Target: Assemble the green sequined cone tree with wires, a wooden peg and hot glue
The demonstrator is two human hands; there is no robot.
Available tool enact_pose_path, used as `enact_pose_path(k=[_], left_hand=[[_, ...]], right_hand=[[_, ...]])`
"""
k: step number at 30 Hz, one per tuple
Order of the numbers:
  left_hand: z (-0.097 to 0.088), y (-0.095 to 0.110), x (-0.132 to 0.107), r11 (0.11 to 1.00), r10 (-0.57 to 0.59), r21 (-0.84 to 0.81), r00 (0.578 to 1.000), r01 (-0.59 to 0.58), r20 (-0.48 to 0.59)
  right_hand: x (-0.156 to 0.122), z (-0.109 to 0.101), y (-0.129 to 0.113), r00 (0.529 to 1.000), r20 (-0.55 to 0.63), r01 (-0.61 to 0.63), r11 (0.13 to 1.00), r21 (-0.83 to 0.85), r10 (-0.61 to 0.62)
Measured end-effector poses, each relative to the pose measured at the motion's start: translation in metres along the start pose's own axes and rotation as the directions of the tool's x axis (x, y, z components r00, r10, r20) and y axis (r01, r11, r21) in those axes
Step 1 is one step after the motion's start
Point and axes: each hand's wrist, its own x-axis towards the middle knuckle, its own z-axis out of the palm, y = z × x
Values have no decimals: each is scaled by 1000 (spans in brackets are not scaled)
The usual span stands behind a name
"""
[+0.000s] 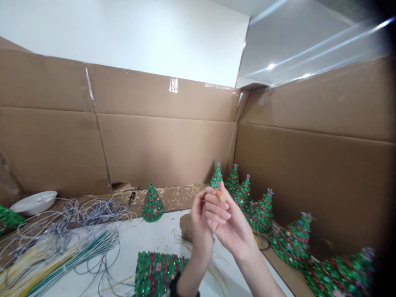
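My left hand (201,227) and my right hand (233,231) are raised together above the white table, touching at the fingers. Between the fingers near the top shows a small yellowish piece (220,195), too small to name; it appears to be in my right hand. The fingers of both hands are curled in, and what the left one pinches is hidden. Below my left wrist, which wears a black band, lies a green tinsel Christmas tree (157,272) with red garland on its side. Behind the hands sits a brown lump (186,227), partly covered.
Several finished-looking trees with star tops (262,212) line the right cardboard wall (324,173). One tree without a star (152,204) stands at the back. On the left are bundles of green and yellow wires (77,251), tangled clear wires (89,210) and a white bowl (34,203).
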Motion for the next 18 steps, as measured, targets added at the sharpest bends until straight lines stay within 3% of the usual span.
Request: enact_pose_path(k=[3,7,9,12,15,18], left_hand=[[-27,48,-14,995,65,82,991,-55,-115],[-51,92,-39,904,257,346,966,-251,29],[-57,100,-47,870,249,416,964,-263,89],[-65,102,-50,893,103,421,984,-156,146],[-76,101,-44,910,20,398,972,-114,233],[-80,102,-38,912,-13,402,972,-85,235]], right_hand=[[-7,17,24,990,102,-103,993,61,96],[-10,22,55,967,144,-224,969,99,209],[-10,20,67,964,110,-257,958,126,244],[-9,17,79,960,58,-280,947,156,275],[-7,14,84,965,40,-263,950,167,260],[-5,13,85,971,7,-235,957,172,237]])
